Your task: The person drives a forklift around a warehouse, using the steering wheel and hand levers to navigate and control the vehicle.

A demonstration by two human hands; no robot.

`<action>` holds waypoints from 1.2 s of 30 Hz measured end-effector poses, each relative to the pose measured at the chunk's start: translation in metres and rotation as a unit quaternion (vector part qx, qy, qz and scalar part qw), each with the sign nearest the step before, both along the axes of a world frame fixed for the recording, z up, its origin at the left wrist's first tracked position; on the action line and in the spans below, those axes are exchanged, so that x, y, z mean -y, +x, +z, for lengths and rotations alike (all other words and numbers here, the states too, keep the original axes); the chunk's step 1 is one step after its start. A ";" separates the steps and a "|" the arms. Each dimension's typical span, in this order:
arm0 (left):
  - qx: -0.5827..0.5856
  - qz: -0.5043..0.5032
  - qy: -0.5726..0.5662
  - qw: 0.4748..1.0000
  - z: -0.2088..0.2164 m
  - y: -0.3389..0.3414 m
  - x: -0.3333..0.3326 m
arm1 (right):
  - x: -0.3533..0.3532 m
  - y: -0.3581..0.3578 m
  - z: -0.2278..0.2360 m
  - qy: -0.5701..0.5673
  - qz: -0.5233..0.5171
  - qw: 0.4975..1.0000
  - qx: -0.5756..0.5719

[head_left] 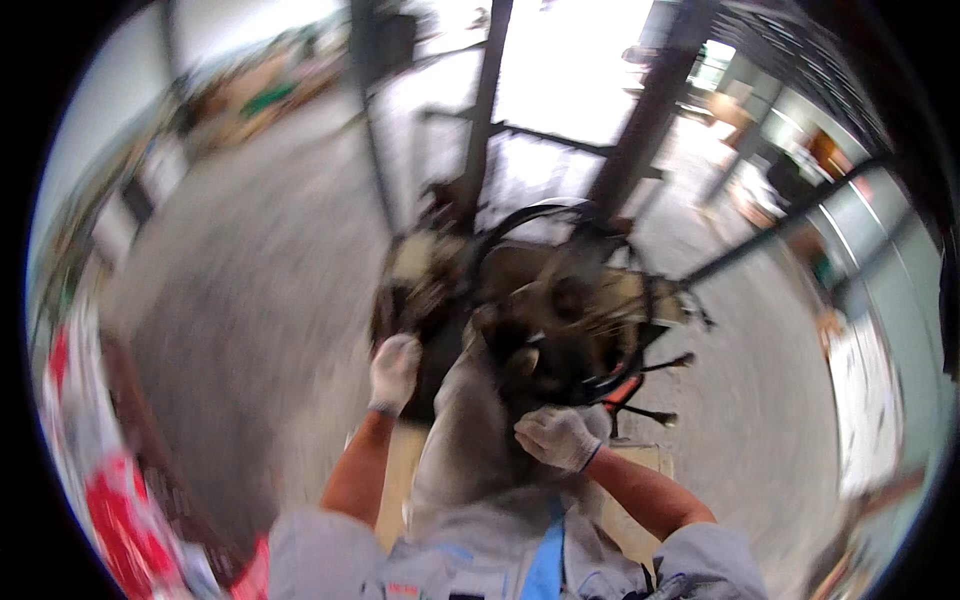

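I sit at a vehicle that looks like a forklift, with its black steering wheel (480,262) in front of me. My left hand (395,372), in a white glove, is at the left of my leg beside the dark front panel; its fingers are smeared by blur. Below the wheel's lower right rim, my right hand (560,436), also white-gloved, hangs close over my lap. Its fingers are curled together, and whatever they may hold is hidden. Both hands are off the wheel. Black-knobbed levers (655,416) stick out to the right of the wheel.
Dark upright mast posts (484,110) rise ahead, with a bright opening behind them. A slanted dark bar (780,222) crosses on the right. Grey concrete floor (250,230) surrounds the vehicle. Red and white bags (125,510) lie at the left; a white board (862,410) stands right.
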State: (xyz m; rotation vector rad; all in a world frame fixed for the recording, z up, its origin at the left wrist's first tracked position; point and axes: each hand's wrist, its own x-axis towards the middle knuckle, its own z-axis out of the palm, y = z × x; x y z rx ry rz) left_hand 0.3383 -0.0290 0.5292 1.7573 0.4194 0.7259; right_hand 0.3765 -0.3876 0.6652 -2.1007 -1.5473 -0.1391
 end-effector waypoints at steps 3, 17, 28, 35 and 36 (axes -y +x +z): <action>-0.117 0.117 0.211 0.963 -0.053 -0.161 0.000 | -0.054 -0.045 0.076 -0.003 0.196 0.979 0.045; -0.621 0.401 -0.134 0.660 -0.105 -0.436 0.025 | -0.241 0.142 0.152 -0.288 -0.165 0.919 0.216; -0.631 0.379 -0.174 0.654 -0.092 -0.446 0.021 | -0.254 0.109 0.156 -0.236 -0.146 0.936 0.216; -0.637 0.374 -0.144 0.658 -0.091 -0.433 0.017 | -0.253 0.130 0.148 -0.309 -0.124 0.914 0.232; -0.623 0.392 -0.138 0.663 -0.088 -0.431 0.011 | -0.256 0.132 0.148 -0.345 -0.126 0.900 0.236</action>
